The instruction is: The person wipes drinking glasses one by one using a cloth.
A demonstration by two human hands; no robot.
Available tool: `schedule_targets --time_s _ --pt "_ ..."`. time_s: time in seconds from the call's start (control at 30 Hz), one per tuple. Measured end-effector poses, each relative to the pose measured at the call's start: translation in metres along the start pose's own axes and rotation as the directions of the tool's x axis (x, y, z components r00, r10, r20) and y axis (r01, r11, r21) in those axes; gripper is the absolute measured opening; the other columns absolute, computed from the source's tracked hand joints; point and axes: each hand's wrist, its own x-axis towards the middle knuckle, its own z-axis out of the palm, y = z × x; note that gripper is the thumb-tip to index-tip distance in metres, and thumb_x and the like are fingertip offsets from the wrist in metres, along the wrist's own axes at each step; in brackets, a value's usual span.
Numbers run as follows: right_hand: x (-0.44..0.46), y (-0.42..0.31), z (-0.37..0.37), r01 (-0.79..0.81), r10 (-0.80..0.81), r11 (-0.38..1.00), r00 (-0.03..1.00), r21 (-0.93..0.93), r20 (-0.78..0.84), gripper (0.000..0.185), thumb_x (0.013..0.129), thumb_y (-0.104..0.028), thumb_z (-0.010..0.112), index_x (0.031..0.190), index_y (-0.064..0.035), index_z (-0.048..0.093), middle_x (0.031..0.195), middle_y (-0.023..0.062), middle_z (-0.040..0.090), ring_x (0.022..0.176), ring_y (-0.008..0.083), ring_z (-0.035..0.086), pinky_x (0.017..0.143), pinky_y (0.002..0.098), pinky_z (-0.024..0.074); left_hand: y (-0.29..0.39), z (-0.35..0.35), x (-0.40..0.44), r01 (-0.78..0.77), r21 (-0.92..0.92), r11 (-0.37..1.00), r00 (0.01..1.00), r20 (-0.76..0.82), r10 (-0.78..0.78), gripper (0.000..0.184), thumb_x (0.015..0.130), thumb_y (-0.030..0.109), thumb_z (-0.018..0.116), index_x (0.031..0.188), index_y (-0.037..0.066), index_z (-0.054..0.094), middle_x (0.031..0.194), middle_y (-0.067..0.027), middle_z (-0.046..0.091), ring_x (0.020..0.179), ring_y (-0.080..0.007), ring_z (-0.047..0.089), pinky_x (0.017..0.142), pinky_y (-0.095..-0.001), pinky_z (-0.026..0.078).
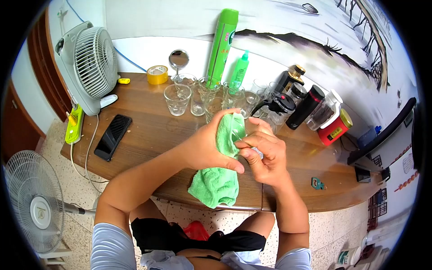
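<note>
My left hand point(210, 143) is closed around a green cloth point(215, 186), whose lower part hangs down over the table's front edge. Close beside it, the fingers of my right hand point(266, 155) pinch what looks like a small clear glass point(256, 152) against the cloth. Most of that glass is hidden by my fingers and the cloth. Just beyond my hands stand several clear drinking glasses, among them a wide one point(177, 100) at the left of the group. A glass pot with a black lid point(282, 102) stands behind my right hand.
On the wooden table point(153, 135) are a phone point(113, 137), a power strip point(74, 123), a fan point(92, 63), yellow tape point(157, 75) and a round mirror point(178, 58). A tall green can point(222, 49), a pump bottle point(240, 69), a black flask point(306, 107) and a red tin point(335, 127) stand behind.
</note>
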Motion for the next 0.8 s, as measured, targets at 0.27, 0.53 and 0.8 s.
schedule_targets --time_s 0.27,0.53,0.8 --pt "0.000 -0.006 0.017 -0.023 0.025 0.999 0.998 0.022 -0.064 0.022 0.098 -0.023 0.073 0.103 -0.0016 0.075 0.085 0.0097 0.073 0.085 0.0292 0.071 0.113 0.0563 0.0469 -0.002 -0.003 0.000 0.055 0.152 0.987 0.998 -0.029 -0.051 0.107 0.074 0.018 0.097 0.161 0.006 0.036 0.137 -0.0091 0.065 0.124 -0.0198 0.064 0.108 -0.0393 0.052" --pt "0.000 -0.001 0.003 0.043 -0.032 0.977 0.998 0.207 -0.056 0.029 0.104 -0.030 0.068 0.102 -0.0023 0.076 0.091 0.0089 0.077 0.092 0.0271 0.071 0.117 0.0602 0.0423 0.013 -0.005 -0.005 0.321 -0.768 0.554 0.947 0.265 -0.180 0.083 0.082 0.029 0.097 0.147 0.006 0.050 0.134 -0.0076 0.065 0.117 -0.0138 0.065 0.099 -0.0333 0.056" --pt "0.002 -0.005 -0.001 0.081 -0.081 0.997 0.997 -0.008 -0.018 0.014 0.093 -0.017 0.077 0.092 -0.0025 0.076 0.077 0.0071 0.071 0.073 0.0249 0.067 0.113 0.0571 0.0473 0.013 0.001 -0.003 -0.036 0.164 0.986 0.999 -0.030 0.042 0.105 0.074 0.028 0.099 0.157 0.009 0.038 0.131 -0.0174 0.067 0.121 -0.0339 0.068 0.099 -0.0460 0.056"
